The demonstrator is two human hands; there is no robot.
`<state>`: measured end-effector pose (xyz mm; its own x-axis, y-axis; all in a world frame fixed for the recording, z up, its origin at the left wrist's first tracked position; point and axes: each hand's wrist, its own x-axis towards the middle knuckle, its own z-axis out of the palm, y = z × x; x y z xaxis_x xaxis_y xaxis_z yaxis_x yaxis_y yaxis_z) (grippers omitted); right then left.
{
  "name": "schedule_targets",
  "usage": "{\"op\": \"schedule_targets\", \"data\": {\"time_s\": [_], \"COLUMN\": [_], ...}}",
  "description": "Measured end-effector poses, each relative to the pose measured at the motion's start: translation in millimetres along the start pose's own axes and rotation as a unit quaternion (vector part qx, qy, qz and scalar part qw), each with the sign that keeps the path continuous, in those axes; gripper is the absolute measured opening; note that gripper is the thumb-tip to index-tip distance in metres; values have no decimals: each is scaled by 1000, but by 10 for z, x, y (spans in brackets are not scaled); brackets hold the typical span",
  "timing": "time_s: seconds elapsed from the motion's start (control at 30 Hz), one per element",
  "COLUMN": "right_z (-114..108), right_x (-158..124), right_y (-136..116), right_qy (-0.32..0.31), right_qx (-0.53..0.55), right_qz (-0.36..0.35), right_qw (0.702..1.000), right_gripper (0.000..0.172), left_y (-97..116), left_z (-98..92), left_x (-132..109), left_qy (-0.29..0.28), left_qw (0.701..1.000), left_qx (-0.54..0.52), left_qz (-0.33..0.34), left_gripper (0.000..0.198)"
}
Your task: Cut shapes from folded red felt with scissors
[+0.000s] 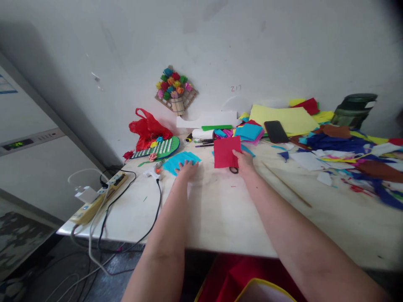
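My right hand grips the lower right edge of a red paper square, thumb on top. Just under that square, the black handle of scissors shows on the table. My left hand lies with fingers spread on several blue paper sheets, left of the red square. Beside the sheets, on their left, sits a white glue gun with a black cord. More blue and pink paper lies behind my right hand.
A wooden stick lies right of my right arm. Farther back are a phone, yellow sheets and a green jar. Paper scraps cover the right side. A power strip with cables sits at the left edge.
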<state>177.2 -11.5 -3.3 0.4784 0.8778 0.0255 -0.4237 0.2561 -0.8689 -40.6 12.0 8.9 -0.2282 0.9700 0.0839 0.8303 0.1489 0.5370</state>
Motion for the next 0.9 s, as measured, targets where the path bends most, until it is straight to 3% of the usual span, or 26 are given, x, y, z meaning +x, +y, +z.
{"op": "schedule_targets", "data": {"time_s": [0.03, 0.13, 0.23, 0.3, 0.43, 0.47, 0.53, 0.67, 0.83, 0.9], "right_z": [-3, -17, -25, -22, -3, 0, 1, -22, -27, -20], "right_x": [1, 13, 20, 17, 5, 5, 7, 17, -13, -28], "right_y": [-4, -12, -22, -31, -35, -29, -12, 29, 42, 21], "right_qy": [-1, -6, -8, -12, -37, -45, -63, -93, -118, -117], "right_qx": [1, 3, 10, 19, 22, 19, 2, -65, -135, -142], "right_qz": [-2, -11, -15, -11, 4, 8, 12, 3, -20, -31], "right_qw": [1000, 1000, 1000, 1000, 999, 999, 998, 994, 984, 982], "right_gripper": [19, 23, 27, 28, 26, 26, 27, 30, 29, 26], "left_y": [17, 173, 424, 584, 745, 747, 718, 618, 553, 535], "left_z": [17, -27, -115, -115, 82, 152, 281, 446, 532, 538], "left_x": [-1, -22, -102, -200, -408, -440, -466, -407, -300, -273], "left_qy": [-6, 51, 21, -58, -242, -262, -238, -154, -42, 12], "left_qw": [1000, 998, 982, 936, 798, 769, 749, 753, 856, 882], "left_qx": [15, -12, -181, -343, -550, -582, -618, -639, -513, -469], "left_qz": [7, 26, 50, 46, 31, 33, 5, 13, 35, 40], "left_gripper": [46, 48, 50, 56, 59, 55, 45, 34, 27, 26]}}
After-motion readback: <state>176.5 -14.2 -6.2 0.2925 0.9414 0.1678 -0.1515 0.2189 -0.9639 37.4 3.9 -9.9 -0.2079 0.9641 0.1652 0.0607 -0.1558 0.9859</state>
